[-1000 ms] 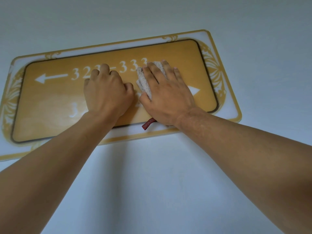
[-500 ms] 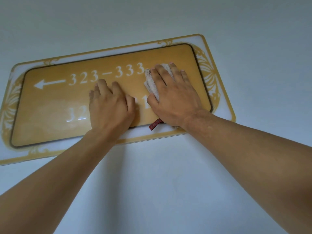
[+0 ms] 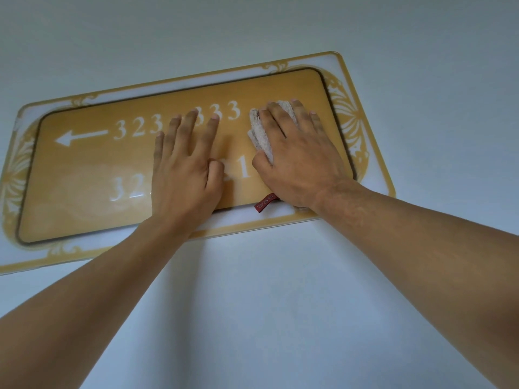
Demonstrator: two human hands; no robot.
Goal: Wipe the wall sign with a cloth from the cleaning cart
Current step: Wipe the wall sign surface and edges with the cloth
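Sign [image 3: 84,178] is sitting flat on a pale wall [image 3: 280,304], long axis running left to right, tilted up toward the right in this view. It is showing a glossy yellow-orange panel with rounded corners, white numerals and a left arrow, inside a white border with gold scrollwork. Most of the unwiped-looking face is lying to the left of both hands, so the left hand is nearer to it, though the cloth is under the right. Left hand [image 3: 185,167] is lying flat on the panel centre, fingers straight and slightly spread, holding nothing. Right hand [image 3: 300,158] is pressing the cloth against the panel's right end, fingers straight and fanned over it. Cloth [image 3: 261,136] is looking soft, nubby, off-white, folded into a pad, mostly hidden. Red tag [image 3: 265,203] is poking out below the palm.
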